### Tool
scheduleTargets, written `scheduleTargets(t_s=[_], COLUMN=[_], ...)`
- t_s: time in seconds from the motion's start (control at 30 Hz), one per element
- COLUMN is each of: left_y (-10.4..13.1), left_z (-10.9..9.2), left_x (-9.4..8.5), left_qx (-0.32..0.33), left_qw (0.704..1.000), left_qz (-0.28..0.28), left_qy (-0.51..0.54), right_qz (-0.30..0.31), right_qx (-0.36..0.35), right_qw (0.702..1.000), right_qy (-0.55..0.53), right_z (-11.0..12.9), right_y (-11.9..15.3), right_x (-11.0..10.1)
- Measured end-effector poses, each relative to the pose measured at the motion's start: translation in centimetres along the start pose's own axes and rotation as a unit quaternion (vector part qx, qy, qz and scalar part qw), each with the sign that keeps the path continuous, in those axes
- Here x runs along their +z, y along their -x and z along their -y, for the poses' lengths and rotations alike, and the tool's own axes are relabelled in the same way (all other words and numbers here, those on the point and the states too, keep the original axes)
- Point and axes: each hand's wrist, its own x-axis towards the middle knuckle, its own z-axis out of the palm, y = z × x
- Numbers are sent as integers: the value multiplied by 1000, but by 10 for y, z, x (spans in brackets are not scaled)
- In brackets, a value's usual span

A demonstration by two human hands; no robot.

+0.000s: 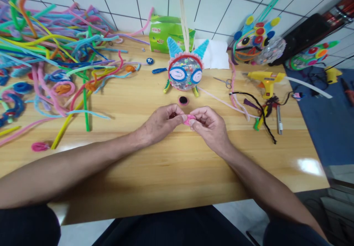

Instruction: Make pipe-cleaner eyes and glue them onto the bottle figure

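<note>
While the left hand [162, 123] pinches one side of a small pink piece [189, 120], the right hand [211, 127] grips the other, both closed on it. Piece held over wooden table [177, 176], just this side of a black-centred disc [183, 100]; blue-eared figure [186, 81] beyond.

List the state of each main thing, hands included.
Left hand: closed, pinching
Right hand: closed, pinching
Pink piece: held between both hands
Eared figure: upright, blue-rimmed eyes attached
Pink-rimmed disc: lying loose
Scissors: apparently closed
Glue gun: white stick protruding behind
Pipe cleaners: heaped, tangled
</note>
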Motion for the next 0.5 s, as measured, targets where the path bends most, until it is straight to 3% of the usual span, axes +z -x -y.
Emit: scheduleTargets(t_s=[0.5], left_y=[-1], left_z=[1], left_x=[-2], left_qx=[1], left_qw=[1000], left_qz=[17], left_qy=[-11], right_qz=[-5], right_qx=[1], right_qw=[1000], right_qy=[15], right_z=[0], right_y=[2], right_x=[-1])
